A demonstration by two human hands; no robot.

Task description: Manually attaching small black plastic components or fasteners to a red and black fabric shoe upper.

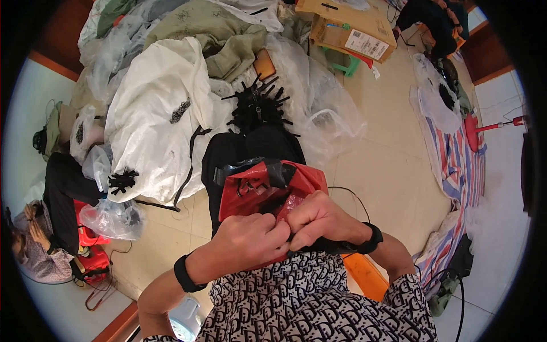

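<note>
A red plastic bag (310,178) with black tape along its far edge lies gaping across my lap. Over its near side, my left hand (250,236) is closed, knuckles up. My right hand (320,219) is also closed, its thumb and fingers meeting the left fingertips. Whatever is pinched between them is too small or hidden to make out. Beside the right fingers, a crinkled reddish clear plastic piece (290,206) shows in the bag's mouth. A bundle of short black strips (259,108) rests beyond, at my knees.
At the left, a big white sack (151,108) carries a small black bundle (122,181). A cardboard box (350,34) stands on a green stool (345,69) at the back. Striped sheeting (467,171) lies along the right wall. Other people sit at far left and upper right.
</note>
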